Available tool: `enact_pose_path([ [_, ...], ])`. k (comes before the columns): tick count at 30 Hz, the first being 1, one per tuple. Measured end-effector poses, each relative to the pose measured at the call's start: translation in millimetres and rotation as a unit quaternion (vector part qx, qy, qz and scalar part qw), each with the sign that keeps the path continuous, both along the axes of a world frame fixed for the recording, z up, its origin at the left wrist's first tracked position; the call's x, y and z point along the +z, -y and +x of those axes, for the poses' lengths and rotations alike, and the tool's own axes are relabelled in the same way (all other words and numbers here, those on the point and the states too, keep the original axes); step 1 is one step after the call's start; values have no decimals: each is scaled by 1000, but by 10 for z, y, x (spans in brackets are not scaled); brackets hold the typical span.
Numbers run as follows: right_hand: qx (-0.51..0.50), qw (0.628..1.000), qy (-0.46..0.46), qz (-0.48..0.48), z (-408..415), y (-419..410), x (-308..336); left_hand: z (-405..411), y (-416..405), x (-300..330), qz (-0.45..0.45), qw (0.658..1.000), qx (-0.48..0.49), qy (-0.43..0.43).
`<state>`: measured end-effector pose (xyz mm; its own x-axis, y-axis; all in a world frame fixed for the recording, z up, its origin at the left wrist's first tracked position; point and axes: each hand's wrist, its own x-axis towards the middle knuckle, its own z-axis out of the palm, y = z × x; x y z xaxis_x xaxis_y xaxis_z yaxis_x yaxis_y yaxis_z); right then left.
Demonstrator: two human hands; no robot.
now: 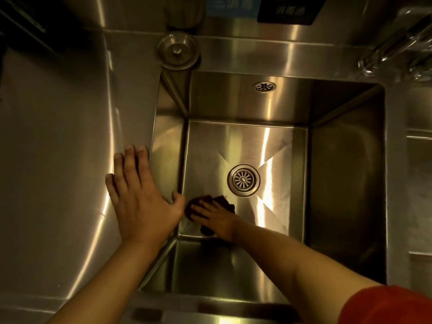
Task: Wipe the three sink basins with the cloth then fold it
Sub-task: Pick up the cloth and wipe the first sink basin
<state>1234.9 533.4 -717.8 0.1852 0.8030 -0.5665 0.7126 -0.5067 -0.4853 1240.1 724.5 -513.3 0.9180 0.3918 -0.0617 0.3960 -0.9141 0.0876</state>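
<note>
Dark cloth (205,213) on the basin (346,183) floor at its near-left corner, pressed flat under the right hand (214,218), fingers spread. Drain (243,180) just beyond; open floor to the right. Left hand (138,195) flat, fingers extended, on the bench (58,160) at the basin's left rim.

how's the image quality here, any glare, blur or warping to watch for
Head view: warm, dim lighting; bright glare streaks on the basin floor and on the counter beside the left hand; the faucet at top right is smeared and soft; wide-angle bending curves the counter edges; the dark cloth under the right hand shows little detail.
</note>
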Motion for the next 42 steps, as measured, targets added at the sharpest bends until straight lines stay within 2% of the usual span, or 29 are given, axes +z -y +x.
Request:
enact_pose_path([
  [3, -8, 999, -30, -7, -13, 171, 190, -12, 8, -5, 4, 1000, -2, 5],
  [8, -141, 988, -46, 40, 6, 399, 677, -32, 0, 25, -14, 1000, -7, 10],
  [14, -267, 963, -25, 22, -74, 595, 1286, -34, -13, 61, -42, 999, -7, -5],
  [16, -344, 937, -25, 56, -132, 656, 1536, -32, -20, 64, -54, 998, -14, -4],
  [19, -496, 858, -23, 131, -330, 769, 1967, -28, -35, 78, -74, 997, -22, 4],
  [22, -587, 793, -10, 161, -606, 909, 2389, -63, -22, 137, -89, 996, -30, 3],
  [29, -620, 752, 75, 211, -1106, 1068, 2983, -175, 22, 482, -133, 984, -81, -87],
  [34, -602, 764, 94, 214, -1362, 923, 3044, -813, 322, 621, -258, 944, -192, -77],
  [37, -543, 821, 82, 159, -1521, 689, 2873, -1396, 510, 563, -299, 923, -223, -97],
  [39, -462, 873, 132, 80, -1648, 576, 2701, -1791, 621, 471, -273, 925, -240, -109],
  [42, -422, 890, 168, 46, -1749, 551, 2621, -2133, 622, 374, -208, 936, -272, -80],
])
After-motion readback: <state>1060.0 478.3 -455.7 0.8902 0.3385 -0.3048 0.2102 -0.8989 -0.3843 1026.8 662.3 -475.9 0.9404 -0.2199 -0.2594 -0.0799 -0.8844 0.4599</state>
